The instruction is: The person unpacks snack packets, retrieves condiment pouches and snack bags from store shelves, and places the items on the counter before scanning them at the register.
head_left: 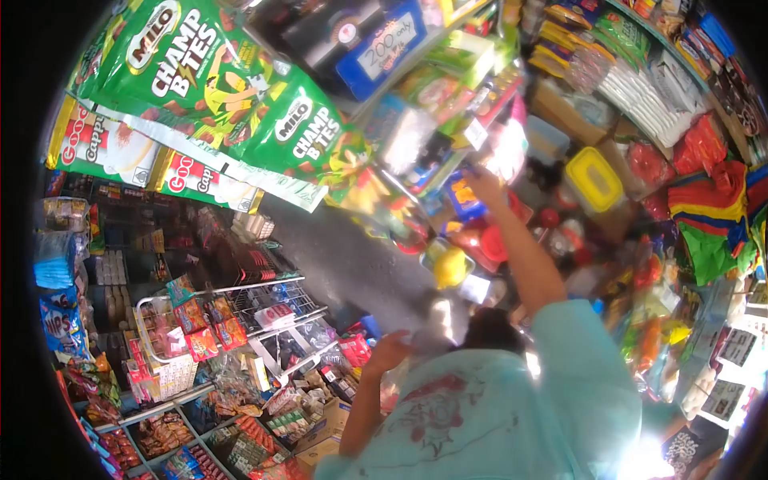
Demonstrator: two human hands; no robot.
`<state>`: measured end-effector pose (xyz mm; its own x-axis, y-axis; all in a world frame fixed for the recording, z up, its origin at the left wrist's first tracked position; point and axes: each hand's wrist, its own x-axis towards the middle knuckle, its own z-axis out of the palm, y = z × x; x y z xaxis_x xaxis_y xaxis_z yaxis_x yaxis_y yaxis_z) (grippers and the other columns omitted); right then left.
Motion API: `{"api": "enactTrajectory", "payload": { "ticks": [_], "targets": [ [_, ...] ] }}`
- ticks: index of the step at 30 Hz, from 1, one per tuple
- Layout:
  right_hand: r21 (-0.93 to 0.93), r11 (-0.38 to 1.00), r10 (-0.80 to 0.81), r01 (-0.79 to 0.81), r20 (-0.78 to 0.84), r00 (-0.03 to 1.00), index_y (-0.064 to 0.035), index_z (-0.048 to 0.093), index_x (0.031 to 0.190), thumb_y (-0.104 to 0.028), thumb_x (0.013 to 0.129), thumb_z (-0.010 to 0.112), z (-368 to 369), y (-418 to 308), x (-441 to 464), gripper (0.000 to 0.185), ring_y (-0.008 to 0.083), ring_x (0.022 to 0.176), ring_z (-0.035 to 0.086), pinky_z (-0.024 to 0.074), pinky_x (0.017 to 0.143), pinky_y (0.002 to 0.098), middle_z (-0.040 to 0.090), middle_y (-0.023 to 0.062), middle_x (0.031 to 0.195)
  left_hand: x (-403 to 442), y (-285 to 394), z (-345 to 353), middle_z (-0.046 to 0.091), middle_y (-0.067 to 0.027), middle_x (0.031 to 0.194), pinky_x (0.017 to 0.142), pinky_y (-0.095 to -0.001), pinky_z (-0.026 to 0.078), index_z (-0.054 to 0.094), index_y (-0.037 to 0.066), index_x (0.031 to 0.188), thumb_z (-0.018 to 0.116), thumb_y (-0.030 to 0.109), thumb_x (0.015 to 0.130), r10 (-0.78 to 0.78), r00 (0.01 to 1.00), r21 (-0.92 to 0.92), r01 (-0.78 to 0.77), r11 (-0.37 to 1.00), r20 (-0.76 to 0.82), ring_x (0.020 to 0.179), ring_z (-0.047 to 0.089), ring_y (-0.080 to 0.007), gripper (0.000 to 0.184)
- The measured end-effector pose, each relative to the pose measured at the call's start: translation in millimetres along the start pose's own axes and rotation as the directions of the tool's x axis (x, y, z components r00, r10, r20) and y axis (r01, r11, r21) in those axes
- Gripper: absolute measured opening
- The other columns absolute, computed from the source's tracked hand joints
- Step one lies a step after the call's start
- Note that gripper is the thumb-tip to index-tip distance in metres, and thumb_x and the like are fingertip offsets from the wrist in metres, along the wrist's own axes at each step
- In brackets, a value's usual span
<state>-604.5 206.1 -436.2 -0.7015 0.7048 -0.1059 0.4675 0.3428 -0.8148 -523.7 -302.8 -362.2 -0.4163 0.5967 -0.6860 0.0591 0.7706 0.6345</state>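
My right hand [483, 186] reaches forward at the upper middle, its fingers at a small blue packet [466, 197] beside the shelf of goods; blur hides whether it grips the packet. Lower down, at the left of my body, my left hand [390, 350] is raised near the packed goods, its fingers blurred. A yellow round item [453, 267] and a red round lid [494, 243] lie below my right hand.
Green snack packs [192, 72] hang at the upper left. A white wire rack [168, 320] stands at the left above compartments of packets. A yellow-lidded box [594, 180] is at the right. Part of another person [704, 464] shows at the lower right.
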Motion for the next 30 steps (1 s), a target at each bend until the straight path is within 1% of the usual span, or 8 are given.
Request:
{"api": "enactTrajectory", "payload": {
  "ticks": [3, 7, 10, 15, 16, 23, 28, 30],
  "targets": [
    [0.020, 1.000, -0.011, 0.014, -0.161, 0.987, -0.0061, 0.062, 0.119, -0.040, 0.088, 0.071, 8.8, -24.7, -4.3, 0.047, 0.0443, 0.100, 0.066, 0.0513, 0.089, 0.0500, 0.071, 0.0236, 0.107, 1.5, 5.5, -4.3, 0.075, -0.0138, 0.095, 0.080, -0.0310, 0.054, 0.056, 0.001, 0.136, 0.075, 0.028, 0.091, 0.016, 0.999, -0.046, -0.015, 0.999, 0.033, 0.088, 0.071, -0.0178, 0.056],
    [-0.212, 0.976, -0.074, 0.057, -0.074, 0.995, -0.0079, 0.055, 0.132, -0.038, 0.085, 0.075, 5.9, -37.5, -16.0, 0.059, 0.0427, 0.107, 0.065, 0.0517, 0.092, 0.0517, 0.067, 0.0236, 0.114, 3.5, 8.1, -12.2, 0.075, -0.0142, 0.095, 0.080, -0.0308, 0.054, 0.056, 0.001, 0.136, 0.075, 0.027, 0.091, 0.022, 1.000, -0.039, -0.022, 0.999, -0.003, 0.088, 0.071, -0.0175, 0.055],
    [-0.294, 0.952, -0.077, 0.082, 0.030, 0.997, -0.0097, 0.051, 0.138, -0.032, 0.092, 0.068, -3.2, -34.7, -21.1, 0.054, 0.0422, 0.110, 0.064, 0.0516, 0.092, 0.0532, 0.063, 0.0245, 0.119, -8.4, 20.9, -18.2, 0.075, -0.0142, 0.095, 0.079, -0.0315, 0.054, 0.056, 0.002, 0.136, 0.075, 0.027, 0.091, -0.026, 0.999, -0.254, 0.021, 0.967, -0.018, 0.088, 0.071, -0.0175, 0.055],
    [-0.422, 0.893, -0.168, 0.156, 0.010, 0.986, -0.0091, 0.048, 0.140, -0.017, 0.091, 0.065, -7.6, -46.8, -30.8, 0.052, 0.0415, 0.116, 0.059, 0.0511, 0.094, 0.0537, 0.052, 0.0240, 0.132, -1.8, 2.8, -15.1, 0.075, -0.0139, 0.095, 0.077, -0.0319, 0.054, 0.056, 0.003, 0.136, 0.075, 0.027, 0.091, 0.015, 1.000, -0.149, -0.011, 0.989, 0.028, 0.088, 0.070, -0.0177, 0.054],
    [-0.388, 0.914, -0.120, 0.121, 0.027, 0.992, -0.0108, 0.051, 0.137, -0.006, 0.085, 0.063, -5.2, -47.6, -30.8, 0.054, 0.0412, 0.120, 0.055, 0.0500, 0.097, 0.0528, 0.050, 0.0237, 0.133, 1.9, 0.7, -13.9, 0.075, -0.0139, 0.095, 0.077, -0.0320, 0.054, 0.056, 0.004, 0.136, 0.075, 0.027, 0.091, -0.002, 0.999, -0.083, 0.005, 0.996, 0.036, 0.088, 0.070, -0.0178, 0.054],
    [-0.309, 0.893, -0.281, 0.326, 0.183, 0.942, -0.0176, 0.052, 0.142, 0.003, 0.076, 0.062, -15.7, -17.4, -44.4, 0.070, 0.0426, 0.119, 0.053, 0.0508, 0.097, 0.0512, 0.049, 0.0229, 0.128, 3.5, 24.0, -20.7, 0.075, -0.0141, 0.097, 0.076, -0.0317, 0.054, 0.057, 0.003, 0.135, 0.075, 0.025, 0.092, 0.175, 0.982, 0.055, -0.179, 0.982, 0.070, 0.088, 0.071, -0.0174, 0.051],
    [-0.133, 0.964, -0.236, 0.229, -0.035, 0.971, -0.0170, 0.043, 0.148, 0.006, 0.077, 0.064, -1.4, -35.3, -60.0, 0.079, 0.0442, 0.120, 0.054, 0.0518, 0.096, 0.0516, 0.048, 0.0225, 0.129, 8.9, -11.9, -14.8, 0.075, -0.0136, 0.095, 0.076, -0.0312, 0.054, 0.057, 0.004, 0.135, 0.074, 0.021, 0.092, 0.113, 0.994, -0.249, -0.106, 0.963, 0.014, 0.088, 0.071, -0.0166, 0.050],
    [-0.060, 0.969, -0.242, 0.240, -0.032, 0.970, -0.0168, 0.038, 0.151, 0.006, 0.081, 0.060, 6.2, -33.1, -63.6, 0.077, 0.0461, 0.122, 0.055, 0.0517, 0.099, 0.0517, 0.042, 0.0248, 0.140, 12.5, -14.0, -18.6, 0.075, -0.0131, 0.094, 0.076, -0.0308, 0.054, 0.057, 0.004, 0.135, 0.073, 0.020, 0.092, 0.191, 0.980, -0.026, -0.190, 0.981, 0.052, 0.087, 0.070, -0.0161, 0.049]
  ]
}}
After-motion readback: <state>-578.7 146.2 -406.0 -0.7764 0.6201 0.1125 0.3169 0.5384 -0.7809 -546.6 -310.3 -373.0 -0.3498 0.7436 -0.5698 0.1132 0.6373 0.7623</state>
